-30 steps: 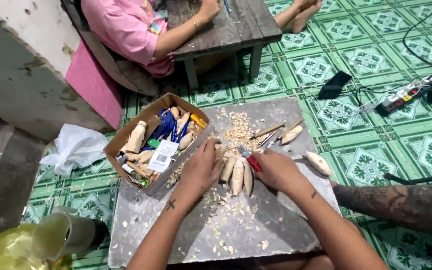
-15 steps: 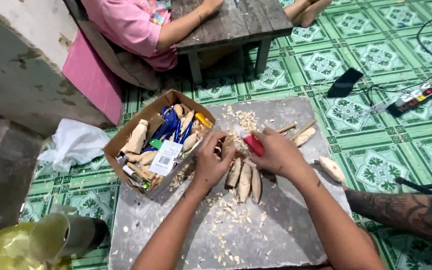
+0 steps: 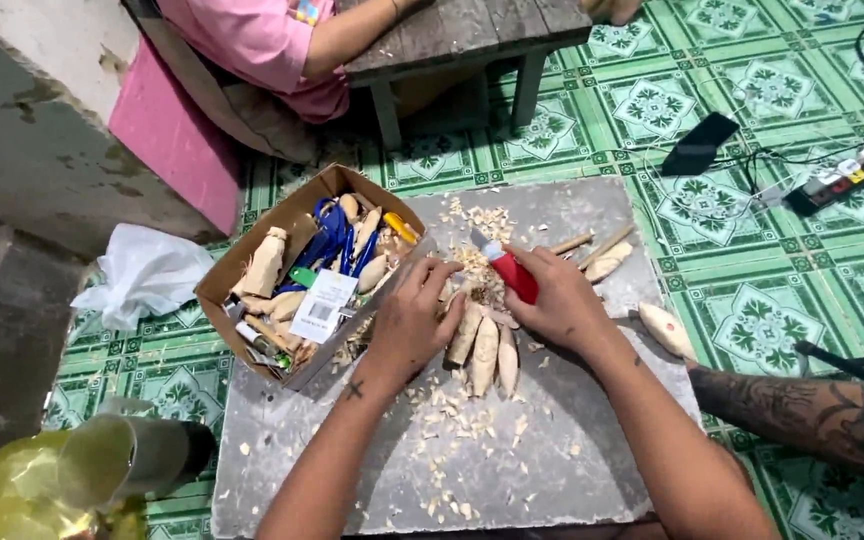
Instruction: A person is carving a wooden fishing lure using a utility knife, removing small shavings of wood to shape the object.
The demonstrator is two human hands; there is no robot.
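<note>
Two hands meet over the middle of the grey slab (image 3: 572, 470). The right hand (image 3: 564, 305) is closed around a red-handled carving knife (image 3: 505, 270), whose short blade points up and left toward the slab's far edge. The left hand (image 3: 414, 318) is curled, fingers bent down onto the near end of the wooden pieces; whether it grips one fully I cannot tell.

Those carved wooden pieces (image 3: 484, 348) lie side by side just between and below the two hands, long axes running roughly from the slab's far edge toward its near edge. The left hand is the nearer to them, touching; the knife's blade sits just above their far ends. Pale wood shavings (image 3: 452, 410) scatter toward the near edge.

At the slab's left edge stands an open cardboard box (image 3: 252, 255) holding more carved pieces and blue-handled tools. Another carved piece (image 3: 667, 330) lies at the right edge, beside a tattooed forearm (image 3: 812, 415) belonging to another person.
</note>
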